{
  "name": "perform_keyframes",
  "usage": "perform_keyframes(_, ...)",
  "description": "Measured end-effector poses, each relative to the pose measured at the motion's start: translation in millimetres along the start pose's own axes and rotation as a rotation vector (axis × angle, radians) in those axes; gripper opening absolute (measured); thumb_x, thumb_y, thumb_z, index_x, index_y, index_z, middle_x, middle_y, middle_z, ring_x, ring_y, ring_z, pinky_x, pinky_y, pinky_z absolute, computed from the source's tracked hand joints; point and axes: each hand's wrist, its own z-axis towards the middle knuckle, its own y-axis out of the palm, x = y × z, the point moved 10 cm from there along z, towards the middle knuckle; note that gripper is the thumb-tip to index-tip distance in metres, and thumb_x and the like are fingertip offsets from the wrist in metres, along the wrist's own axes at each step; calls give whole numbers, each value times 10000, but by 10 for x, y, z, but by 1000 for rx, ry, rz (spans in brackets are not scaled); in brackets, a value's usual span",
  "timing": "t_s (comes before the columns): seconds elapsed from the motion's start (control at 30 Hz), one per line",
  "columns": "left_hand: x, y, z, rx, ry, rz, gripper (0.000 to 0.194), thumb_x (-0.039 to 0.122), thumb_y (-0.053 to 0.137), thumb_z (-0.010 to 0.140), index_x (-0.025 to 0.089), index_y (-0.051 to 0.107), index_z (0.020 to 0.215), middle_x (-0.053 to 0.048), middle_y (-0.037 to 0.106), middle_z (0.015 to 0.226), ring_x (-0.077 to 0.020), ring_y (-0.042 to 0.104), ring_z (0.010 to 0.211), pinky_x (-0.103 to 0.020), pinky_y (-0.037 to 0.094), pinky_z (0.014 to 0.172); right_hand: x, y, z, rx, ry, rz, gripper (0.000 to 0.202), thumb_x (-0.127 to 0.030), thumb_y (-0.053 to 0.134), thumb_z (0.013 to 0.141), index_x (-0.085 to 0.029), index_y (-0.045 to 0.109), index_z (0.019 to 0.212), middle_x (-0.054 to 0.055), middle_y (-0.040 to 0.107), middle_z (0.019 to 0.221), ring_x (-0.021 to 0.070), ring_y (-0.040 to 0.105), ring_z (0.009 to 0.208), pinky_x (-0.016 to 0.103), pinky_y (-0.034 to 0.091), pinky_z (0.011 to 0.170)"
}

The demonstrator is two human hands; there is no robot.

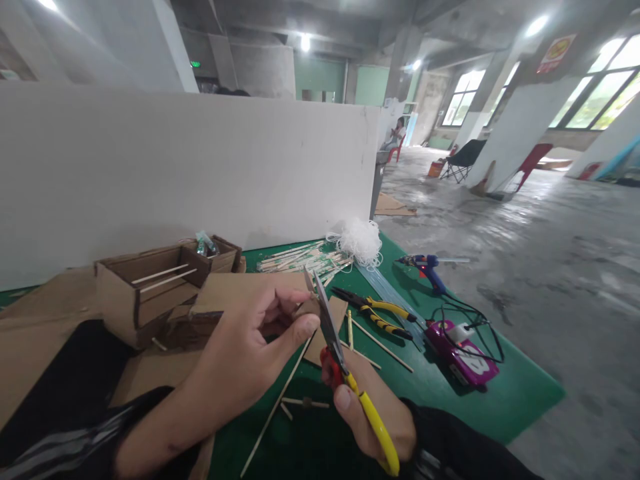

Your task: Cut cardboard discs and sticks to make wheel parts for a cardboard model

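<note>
"What's the biggest thing?"
"A white wall (200, 167). In front of it is a green table (530, 393)."
"What comes after that?"
"A brown cardboard box (117, 297), over on the left."
"And the hands?"
"The left hand (270, 333) is closed in a pinch. The right hand (386, 393) is wrapped around the handles of the scissors (328, 327). Yellow and black pliers (395, 309) lie past them."
"What's the smallest?"
"A little brown piece (310, 307). The left thumb and fingers hold it above the table, right by the blades. I can't tell if they touch."
</note>
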Motion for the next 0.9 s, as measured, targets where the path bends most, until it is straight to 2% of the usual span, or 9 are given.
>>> perform_keyframes(0.2, -20, 44, -11, -19, -8, 29, 123, 317, 670, 908, 238, 594, 962, -23, 742, 948, -189, 728, 825, -298, 591, 734, 30, 10, 21, -19, 11, -7, 380, -564, 354, 975, -210, 487, 1015, 57, 586, 890, 208, 531, 761, 336, 437, 699)
perform_keyframes(0.5, -18, 32, 17, -17, -12, 9, 105, 308, 674, 901, 245, 632, 973, -4, 742, 928, -175, 721, 820, -272, 587, 750, 97, -15, 38, 21, 41, -67, 384, -589, 375, 952, -221, 459, 886, -1, 496, 744, 165, 406, 628, 306, 334, 609)
perform_keyframes(0.77, 34, -10, 0, 6, -12, 30, 131, 316, 688, 881, 234, 664, 980, -12, 750, 884, -199, 725, 781, -300, 596, 722, 33, -43, 72, 41, 24, -33, 368, -564, 368, 970, -226, 451, 852, 8, 540, 730, 167, 465, 629, 297, 341, 590)
perform_keyframes(0.9, 31, -14, 9, 10, 0, 11, 116, 298, 685, 888, 251, 682, 994, -2, 767, 949, -190, 731, 827, -281, 599, 747, 49, -45, 58, 45, 46, -12, 375, -567, 374, 966, -229, 428, 813, -6, 509, 699, 157, 439, 606, 296, 335, 581)
